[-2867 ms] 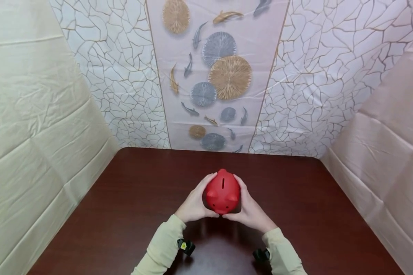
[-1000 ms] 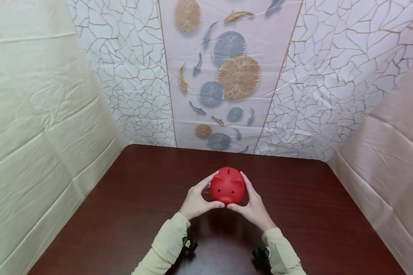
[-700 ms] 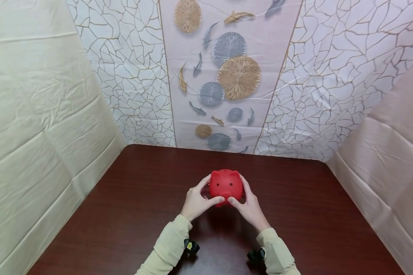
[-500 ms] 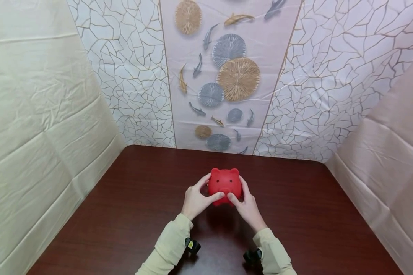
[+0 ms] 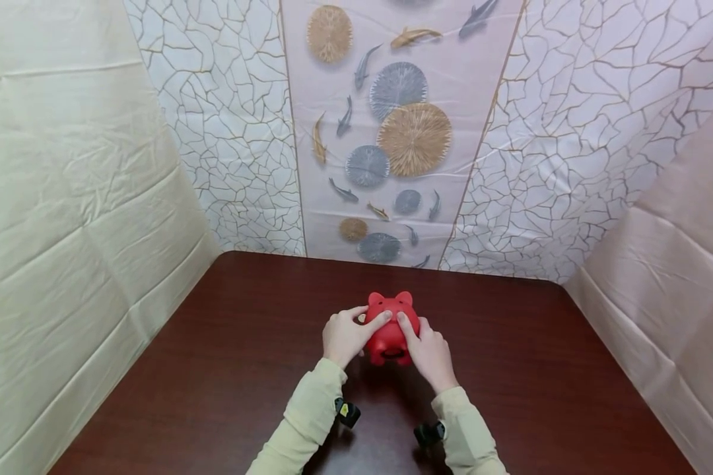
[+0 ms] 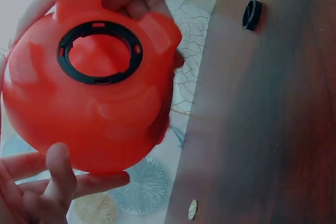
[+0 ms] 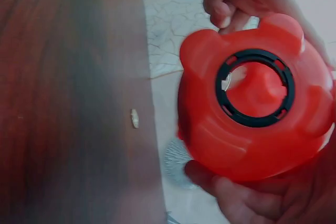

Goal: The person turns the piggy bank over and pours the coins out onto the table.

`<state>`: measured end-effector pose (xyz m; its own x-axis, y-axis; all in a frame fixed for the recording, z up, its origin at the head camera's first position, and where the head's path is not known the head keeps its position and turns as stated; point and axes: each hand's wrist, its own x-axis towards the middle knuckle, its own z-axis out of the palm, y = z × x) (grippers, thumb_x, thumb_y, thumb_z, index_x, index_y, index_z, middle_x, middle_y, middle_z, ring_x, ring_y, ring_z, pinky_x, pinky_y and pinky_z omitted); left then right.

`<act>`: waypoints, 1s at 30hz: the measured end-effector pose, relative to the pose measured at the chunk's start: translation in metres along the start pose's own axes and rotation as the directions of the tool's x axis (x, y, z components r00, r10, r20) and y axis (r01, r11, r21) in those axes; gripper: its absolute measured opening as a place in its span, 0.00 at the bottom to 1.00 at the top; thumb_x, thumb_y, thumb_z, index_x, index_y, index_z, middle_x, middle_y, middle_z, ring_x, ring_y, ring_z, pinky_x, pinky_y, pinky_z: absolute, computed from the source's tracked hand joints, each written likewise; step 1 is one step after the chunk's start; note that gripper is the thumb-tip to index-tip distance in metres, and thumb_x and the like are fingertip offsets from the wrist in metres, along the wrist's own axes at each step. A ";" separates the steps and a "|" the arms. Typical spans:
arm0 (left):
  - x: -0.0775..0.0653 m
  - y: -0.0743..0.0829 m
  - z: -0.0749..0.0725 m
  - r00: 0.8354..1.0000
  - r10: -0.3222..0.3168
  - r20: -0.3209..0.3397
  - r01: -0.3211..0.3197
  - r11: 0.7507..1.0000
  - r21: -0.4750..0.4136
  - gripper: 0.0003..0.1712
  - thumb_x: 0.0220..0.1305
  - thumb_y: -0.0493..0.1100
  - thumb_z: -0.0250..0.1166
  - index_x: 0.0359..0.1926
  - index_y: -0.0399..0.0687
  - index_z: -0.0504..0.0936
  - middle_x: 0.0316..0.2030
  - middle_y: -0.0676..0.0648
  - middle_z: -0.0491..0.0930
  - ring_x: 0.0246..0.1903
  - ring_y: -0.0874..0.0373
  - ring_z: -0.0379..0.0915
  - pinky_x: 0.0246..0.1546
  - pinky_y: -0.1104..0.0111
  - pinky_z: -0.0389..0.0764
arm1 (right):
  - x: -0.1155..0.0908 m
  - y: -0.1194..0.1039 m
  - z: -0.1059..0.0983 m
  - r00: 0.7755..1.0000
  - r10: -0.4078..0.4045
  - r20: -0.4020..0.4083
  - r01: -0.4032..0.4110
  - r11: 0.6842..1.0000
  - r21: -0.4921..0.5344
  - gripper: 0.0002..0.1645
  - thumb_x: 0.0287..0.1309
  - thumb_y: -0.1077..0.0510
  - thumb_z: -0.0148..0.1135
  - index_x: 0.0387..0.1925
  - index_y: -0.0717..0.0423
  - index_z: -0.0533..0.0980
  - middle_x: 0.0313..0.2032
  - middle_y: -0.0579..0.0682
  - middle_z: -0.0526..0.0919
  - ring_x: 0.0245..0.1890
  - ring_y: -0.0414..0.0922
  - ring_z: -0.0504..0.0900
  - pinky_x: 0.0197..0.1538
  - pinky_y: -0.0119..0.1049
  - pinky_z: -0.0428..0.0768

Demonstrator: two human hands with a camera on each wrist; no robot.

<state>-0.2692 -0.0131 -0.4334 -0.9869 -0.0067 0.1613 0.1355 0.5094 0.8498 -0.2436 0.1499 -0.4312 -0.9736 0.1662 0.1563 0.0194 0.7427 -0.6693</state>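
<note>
A red piggy bank point(image 5: 393, 323) is tipped back above the table, ears up, its underside turned toward me. My left hand point(image 5: 344, 336) grips its left side and my right hand point(image 5: 432, 353) its right side, both thumbs pressing on the front. Both wrist views show a round hole in the belly, framed by a black ring point(image 6: 100, 80). Through it, in the right wrist view, a small pale thing shows at the ring's edge; what it is I cannot tell. A black round plug point(image 6: 252, 15) lies apart on the table in the left wrist view.
On the dark brown table point(image 5: 226, 343) lies a coin point(image 6: 192, 209), seen also in the right wrist view. Patterned cloth point(image 5: 380, 132) hangs behind the table, and plain cream cloth point(image 5: 83, 251) at both sides.
The piggy bank has been tipped: its slot faced the camera first, then its face, and now its underside shows. Both thumbs have moved up its front, and the hands have drawn a little closer together.
</note>
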 end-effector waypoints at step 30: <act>0.002 0.000 -0.021 0.885 0.284 0.370 -0.185 0.942 -0.281 0.49 0.44 0.57 0.69 0.64 0.80 0.50 0.57 0.54 0.66 0.37 0.57 0.77 0.40 0.67 0.80 | -0.002 0.021 -0.011 0.962 -0.268 0.060 0.231 0.908 0.348 0.53 0.41 0.39 0.66 0.65 0.37 0.47 0.59 0.51 0.66 0.52 0.53 0.73 0.48 0.46 0.78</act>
<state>-0.2693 -0.0316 -0.4228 -0.8671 0.4568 0.1988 0.3350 0.2393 0.9113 -0.2390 0.1723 -0.4369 -0.9551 -0.0778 0.2859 -0.2867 0.4873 -0.8249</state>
